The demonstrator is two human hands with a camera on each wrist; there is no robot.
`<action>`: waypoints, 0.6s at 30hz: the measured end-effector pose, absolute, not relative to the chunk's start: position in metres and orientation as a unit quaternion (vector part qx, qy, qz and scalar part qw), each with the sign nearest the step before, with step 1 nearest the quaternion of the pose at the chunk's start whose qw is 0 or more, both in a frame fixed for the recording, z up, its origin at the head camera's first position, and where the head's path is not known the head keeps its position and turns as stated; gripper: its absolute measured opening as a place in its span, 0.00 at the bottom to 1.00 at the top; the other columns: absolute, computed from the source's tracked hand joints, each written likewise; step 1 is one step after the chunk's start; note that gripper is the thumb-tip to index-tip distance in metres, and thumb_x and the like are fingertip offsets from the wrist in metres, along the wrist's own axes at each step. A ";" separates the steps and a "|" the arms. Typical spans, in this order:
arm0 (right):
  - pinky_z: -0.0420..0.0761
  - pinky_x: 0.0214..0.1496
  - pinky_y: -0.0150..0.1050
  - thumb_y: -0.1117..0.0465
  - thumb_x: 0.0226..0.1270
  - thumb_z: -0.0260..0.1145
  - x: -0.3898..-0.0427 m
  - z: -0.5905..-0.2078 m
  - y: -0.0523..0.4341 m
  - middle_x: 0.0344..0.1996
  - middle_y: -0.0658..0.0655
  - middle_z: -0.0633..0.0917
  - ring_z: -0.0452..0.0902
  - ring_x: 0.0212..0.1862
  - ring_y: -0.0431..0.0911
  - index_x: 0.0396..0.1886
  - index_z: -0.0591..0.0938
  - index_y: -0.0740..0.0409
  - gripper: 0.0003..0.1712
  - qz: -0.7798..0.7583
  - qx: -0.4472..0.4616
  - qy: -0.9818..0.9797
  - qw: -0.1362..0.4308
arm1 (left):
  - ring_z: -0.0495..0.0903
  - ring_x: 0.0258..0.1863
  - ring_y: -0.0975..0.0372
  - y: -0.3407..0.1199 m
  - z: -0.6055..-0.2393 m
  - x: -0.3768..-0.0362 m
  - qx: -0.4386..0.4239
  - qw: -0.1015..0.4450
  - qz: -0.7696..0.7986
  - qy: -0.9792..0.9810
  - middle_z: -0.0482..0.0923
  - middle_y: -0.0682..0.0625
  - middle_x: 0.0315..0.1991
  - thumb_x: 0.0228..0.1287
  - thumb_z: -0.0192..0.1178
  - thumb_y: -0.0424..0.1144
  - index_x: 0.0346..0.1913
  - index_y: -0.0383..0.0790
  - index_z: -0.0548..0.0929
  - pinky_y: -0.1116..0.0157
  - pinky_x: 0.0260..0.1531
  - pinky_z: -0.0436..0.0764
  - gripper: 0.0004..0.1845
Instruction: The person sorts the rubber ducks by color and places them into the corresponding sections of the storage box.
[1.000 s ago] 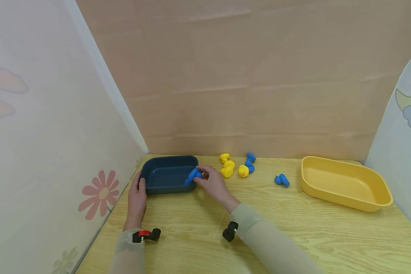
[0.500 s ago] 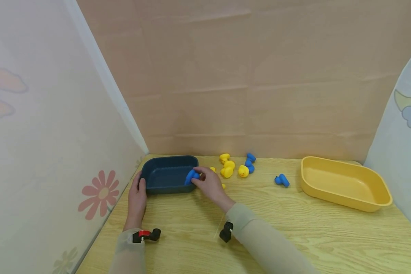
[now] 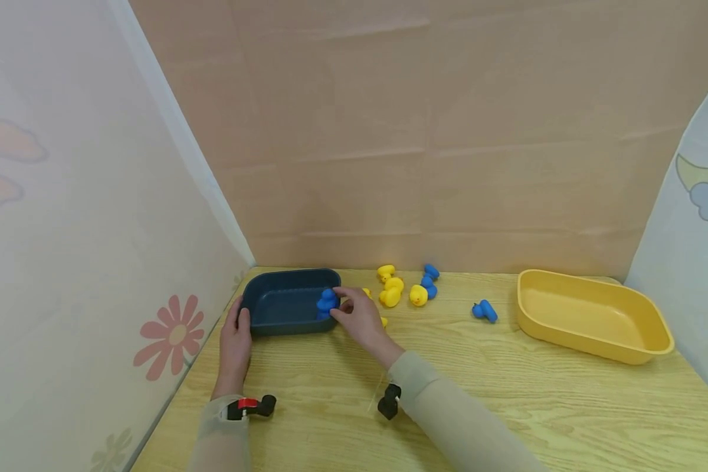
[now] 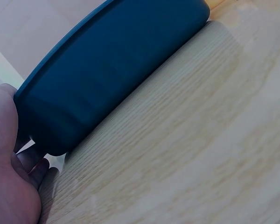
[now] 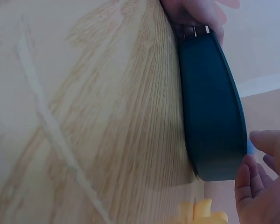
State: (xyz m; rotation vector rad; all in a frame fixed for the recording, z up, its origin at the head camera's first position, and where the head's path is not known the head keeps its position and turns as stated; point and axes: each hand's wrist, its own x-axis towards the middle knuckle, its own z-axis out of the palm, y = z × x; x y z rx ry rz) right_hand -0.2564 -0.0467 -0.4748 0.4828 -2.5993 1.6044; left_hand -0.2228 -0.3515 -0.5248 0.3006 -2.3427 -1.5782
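Note:
At the left end of the dark blue tray (image 3: 289, 271), my left hand (image 3: 235, 341) holds the corner, thumb along the near side and fingers round the end. A blue rubber duck (image 3: 326, 301) stands upright inside the tray at its right end. My right hand (image 3: 362, 320) reaches over that end, thumb and forefinger spread apart beside the duck. In the right wrist view the tray wall (image 5: 212, 107) hides nearly all of the duck, and the right fingers (image 5: 255, 179) are by the rim.
Several yellow ducks (image 3: 392, 292) lie right of the tray, some partly behind my right hand. Beyond them are blue ducks (image 3: 429, 286), with another blue duck (image 3: 484, 311) farther right. A yellow tray (image 3: 596, 344) stands at the right. A paper wall (image 3: 342, 164) closes the back.
The blue duck has gone from tilted in my right fingers to upright in the tray. My right hand has shifted slightly left and its fingers have parted. The left hand stays put.

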 end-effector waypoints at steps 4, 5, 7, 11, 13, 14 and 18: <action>0.87 0.53 0.46 0.65 0.76 0.76 -0.256 -0.476 -0.044 0.57 0.62 0.84 0.82 0.46 0.48 0.72 0.84 0.60 0.27 0.524 0.161 -0.836 0.031 | 0.50 0.88 0.46 -0.352 -0.524 -0.222 0.106 0.148 -0.547 -0.817 0.53 0.47 0.89 0.91 0.41 0.62 0.91 0.54 0.57 0.40 0.85 0.52 0.35; 0.87 0.54 0.46 0.65 0.77 0.76 -0.256 -0.475 -0.044 0.58 0.63 0.84 0.83 0.46 0.48 0.72 0.83 0.60 0.27 0.525 0.162 -0.835 0.030 | 0.49 0.88 0.46 -0.352 -0.524 -0.222 0.105 0.147 -0.547 -0.817 0.53 0.47 0.89 0.91 0.41 0.62 0.91 0.54 0.57 0.40 0.85 0.52 0.35; 0.87 0.55 0.47 0.65 0.77 0.75 -0.255 -0.474 -0.043 0.59 0.64 0.84 0.83 0.47 0.49 0.72 0.83 0.60 0.27 0.525 0.165 -0.835 0.030 | 0.49 0.88 0.47 -0.351 -0.524 -0.221 0.105 0.146 -0.549 -0.816 0.52 0.47 0.89 0.90 0.41 0.62 0.91 0.54 0.57 0.40 0.85 0.52 0.36; 0.88 0.56 0.46 0.64 0.78 0.75 -0.254 -0.472 -0.037 0.61 0.62 0.85 0.84 0.48 0.48 0.72 0.84 0.58 0.26 0.527 0.163 -0.834 0.029 | 0.49 0.88 0.46 -0.351 -0.524 -0.221 0.106 0.146 -0.549 -0.816 0.52 0.47 0.90 0.91 0.41 0.62 0.91 0.54 0.57 0.40 0.84 0.52 0.36; 0.88 0.56 0.45 0.64 0.77 0.76 -0.254 -0.471 -0.031 0.60 0.61 0.85 0.84 0.48 0.48 0.71 0.85 0.56 0.25 0.530 0.163 -0.831 0.033 | 0.49 0.88 0.46 -0.351 -0.524 -0.221 0.107 0.146 -0.547 -0.817 0.52 0.47 0.90 0.91 0.41 0.62 0.91 0.54 0.57 0.40 0.84 0.52 0.35; 0.88 0.56 0.45 0.64 0.77 0.76 -0.254 -0.470 -0.028 0.59 0.60 0.85 0.84 0.48 0.47 0.71 0.85 0.56 0.25 0.531 0.164 -0.831 0.037 | 0.49 0.88 0.46 -0.351 -0.524 -0.222 0.107 0.147 -0.547 -0.817 0.53 0.47 0.89 0.91 0.41 0.61 0.91 0.54 0.57 0.40 0.84 0.53 0.35; 0.88 0.56 0.46 0.65 0.76 0.77 -0.251 -0.465 -0.012 0.57 0.61 0.86 0.84 0.48 0.48 0.70 0.85 0.58 0.25 0.536 0.162 -0.827 0.047 | 0.50 0.88 0.46 -0.352 -0.523 -0.223 0.109 0.147 -0.547 -0.817 0.53 0.46 0.89 0.91 0.41 0.60 0.91 0.53 0.57 0.40 0.84 0.53 0.35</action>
